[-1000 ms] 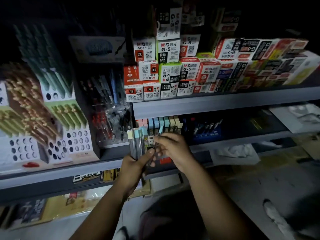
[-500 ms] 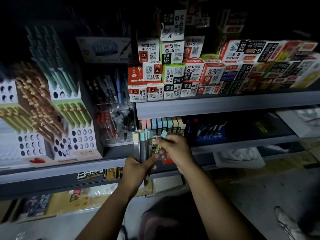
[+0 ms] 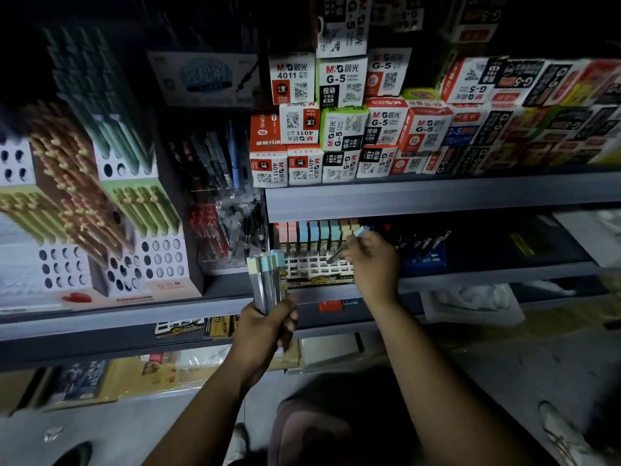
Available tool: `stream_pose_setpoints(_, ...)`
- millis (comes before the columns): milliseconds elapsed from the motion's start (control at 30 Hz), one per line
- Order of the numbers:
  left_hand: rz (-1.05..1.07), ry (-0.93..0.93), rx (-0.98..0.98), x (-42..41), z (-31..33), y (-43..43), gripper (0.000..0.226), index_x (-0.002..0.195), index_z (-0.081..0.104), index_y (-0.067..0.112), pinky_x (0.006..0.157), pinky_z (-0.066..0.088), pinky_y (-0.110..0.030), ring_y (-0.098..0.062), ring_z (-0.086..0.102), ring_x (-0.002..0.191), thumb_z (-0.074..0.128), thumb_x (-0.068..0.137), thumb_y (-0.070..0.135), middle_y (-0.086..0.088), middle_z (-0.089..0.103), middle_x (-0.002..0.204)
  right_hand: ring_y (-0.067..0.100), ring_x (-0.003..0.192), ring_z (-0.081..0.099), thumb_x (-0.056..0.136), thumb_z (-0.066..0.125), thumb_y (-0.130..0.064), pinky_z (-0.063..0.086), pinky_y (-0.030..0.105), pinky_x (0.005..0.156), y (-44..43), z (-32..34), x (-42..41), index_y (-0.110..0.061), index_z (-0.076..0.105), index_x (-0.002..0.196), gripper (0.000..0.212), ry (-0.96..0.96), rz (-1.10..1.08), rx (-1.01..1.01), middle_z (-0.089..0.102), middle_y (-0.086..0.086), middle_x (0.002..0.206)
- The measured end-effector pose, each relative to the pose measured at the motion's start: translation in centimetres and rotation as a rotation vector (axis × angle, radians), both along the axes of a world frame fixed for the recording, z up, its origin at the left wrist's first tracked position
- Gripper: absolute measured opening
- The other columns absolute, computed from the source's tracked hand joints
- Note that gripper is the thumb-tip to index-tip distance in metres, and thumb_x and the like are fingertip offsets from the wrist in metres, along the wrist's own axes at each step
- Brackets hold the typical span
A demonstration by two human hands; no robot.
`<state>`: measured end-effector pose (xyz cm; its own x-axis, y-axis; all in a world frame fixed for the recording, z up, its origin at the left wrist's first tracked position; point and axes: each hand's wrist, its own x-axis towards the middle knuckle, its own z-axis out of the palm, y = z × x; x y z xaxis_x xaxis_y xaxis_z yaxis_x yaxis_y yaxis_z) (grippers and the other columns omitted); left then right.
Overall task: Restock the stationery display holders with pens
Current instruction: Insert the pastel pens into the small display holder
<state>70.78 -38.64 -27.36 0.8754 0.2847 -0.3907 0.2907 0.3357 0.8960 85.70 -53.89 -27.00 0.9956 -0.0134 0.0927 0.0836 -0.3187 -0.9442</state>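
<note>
Your L hand sits low, just in front of the middle shelf's edge, fingers curled tight round a bundle of pens, w/ the thumb lying along the bundle's right side. Bundle stands roughly upright, pastel caps up (cream, pale blue, a greenish one), dark barrels below, lower ends hidden in your fist. Your R hand is higher and to the right, inside the shelf opening, thumb & fingertips pinching a single pen near its top; the other fingers are tucked in, not spread. That pen tilts: pale-blue cap up-right above your knuckles, dark barrel slanting down-left, tip over the white grid holder. Can't tell whether the tip is inside a slot or just above one. At the back of the grid a row of standing pens runs pink, blue, mint, cream from L to R; the front slots show as open squares. The grid sits on the shelf btw a clear acrylic bin of red & black pens on the left and a blue tray of dark pens on the right. The shelf above carries stacked M&G boxes marked G-5 and 4011. Far left: white display blocks w/ round holes, some holding green & tan pens at a slant. Light is dim, edges blurred.
</note>
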Motion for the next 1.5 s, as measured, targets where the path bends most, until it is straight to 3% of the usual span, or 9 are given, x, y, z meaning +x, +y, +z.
stream_pose_setpoints(167, -0.019, -0.072, -0.059, -0.4, 0.3, 0.2, 0.029, 0.080, 0.061, 0.001, 0.044, 0.032, -0.024, -0.019, 0.037, 0.052, 0.067, 0.098, 0.023, -0.015, 0.051, 0.067, 0.017, 0.072, 0.069, 0.101, 0.062, -0.022, 0.058, 0.035, 0.067, 0.7, -1.1, 1.1, -0.006, 0.067, 0.091, 0.019, -0.070, -0.016, -0.165, 0.071, 0.003, 0.079)
stream_pose_setpoints(300, 0.024, -0.088, -0.099, -0.6, 0.6, 0.2, 0.028, 0.084, 0.059, 0.001, 0.042, 0.031, -0.021, -0.017, 0.037, 0.051, 0.061, 0.101, 0.023, -0.013, 0.051, 0.067, 0.012, 0.059, 0.061, 0.101, 0.061, -0.023, 0.043, 0.022, 0.052, 1.1, -1.2, 1.4, -0.006, 0.059, 0.081, 0.027, -0.103, -0.003, -0.314, 0.066, 0.005, 0.070)
stream_pose_setpoints(433, 0.023, -0.085, -0.132, -0.9, 0.7, 0.5, 0.043, 0.068, 0.067, 0.013, 0.041, 0.031, -0.020, -0.019, 0.026, 0.053, 0.050, 0.107, 0.021, -0.018, 0.045, 0.070, 0.005, 0.050, 0.049, 0.102, 0.060, -0.024, 0.028, 0.012, 0.044, 1.4, -0.5, 1.6, -0.010, 0.053, 0.076, 0.030, -0.092, -0.016, -0.435, 0.060, 0.007, 0.066)
stream_pose_setpoints(533, 0.012, -0.086, -0.131, -1.0, 0.8, 0.7, 0.051, 0.065, 0.068, 0.019, 0.042, 0.033, -0.020, -0.020, 0.020, 0.056, 0.041, 0.109, 0.016, -0.021, 0.044, 0.076, 0.012, 0.053, 0.055, 0.102, 0.060, -0.026, 0.030, 0.016, 0.045, 1.8, -0.6, 1.9, -0.009, 0.058, 0.080, 0.028, -0.092, -0.019, -0.520, 0.063, 0.009, 0.069)
stream_pose_setpoints(667, 0.030, -0.052, -0.082, -0.8, 0.9, 0.8, 0.028, 0.088, 0.059, 0.001, 0.042, 0.032, -0.020, -0.016, 0.024, 0.051, 0.045, 0.106, 0.016, -0.020, 0.044, 0.070, 0.022, 0.063, 0.067, 0.101, 0.060, -0.025, 0.048, 0.024, 0.054, 2.9, -0.5, 2.4, -0.005, 0.065, 0.094, 0.022, -0.079, -0.049, -0.542, 0.067, 0.010, 0.073)
stream_pose_setpoints(767, 0.053, -0.038, -0.061, -0.6, 0.9, 0.6, 0.022, 0.096, 0.056, -0.002, 0.041, 0.028, -0.020, -0.017, 0.027, 0.046, 0.045, 0.107, 0.013, -0.021, 0.047, 0.067, 0.023, 0.064, 0.068, 0.100, 0.062, -0.024, 0.057, 0.030, 0.056, 3.2, -0.7, 2.2, -0.005, 0.060, 0.098, 0.019, -0.089, -0.090, -0.519, 0.066, 0.011, 0.073)
stream_pose_setpoints(1033, 0.080, -0.032, -0.060, -0.6, 1.1, 0.6, 0.016, 0.101, 0.055, -0.004, 0.041, 0.032, -0.023, -0.018, 0.041, 0.045, 0.050, 0.105, 0.011, -0.024, 0.051, 0.069, 0.029, 0.070, 0.069, 0.100, 0.062, -0.025, 0.061, 0.038, 0.059, 3.2, -1.6, 1.4, -0.006, 0.057, 0.107, 0.021, -0.159, -0.034, -0.628, 0.069, 0.014, 0.079)
stream_pose_setpoints(1333, 0.095, -0.024, -0.053, -0.2, 1.4, 0.9, 0.018, 0.099, 0.060, -0.003, 0.044, 0.039, -0.027, -0.023, 0.049, 0.053, 0.054, 0.104, 0.013, -0.023, 0.061, 0.073, 0.023, 0.070, 0.071, 0.098, 0.067, -0.030, 0.061, 0.033, 0.058, 3.5, -2.6, 0.7, -0.008, 0.061, 0.095, 0.023, -0.063, -0.061, -0.666, 0.069, 0.010, 0.081)
stream_pose_setpoints(1500, 0.101, -0.055, -0.078, 0.3, 1.3, 0.9, 0.013, 0.104, 0.063, 0.000, 0.045, 0.044, -0.029, -0.023, 0.064, 0.066, 0.059, 0.103, 0.012, -0.016, 0.065, 0.079, 0.025, 0.072, 0.072, 0.096, 0.071, -0.026, 0.053, 0.026, 0.056, 3.5, -2.4, 1.2, -0.005, 0.063, 0.091, 0.023, -0.005, -0.038, -0.617, 0.070, 0.012, 0.081)
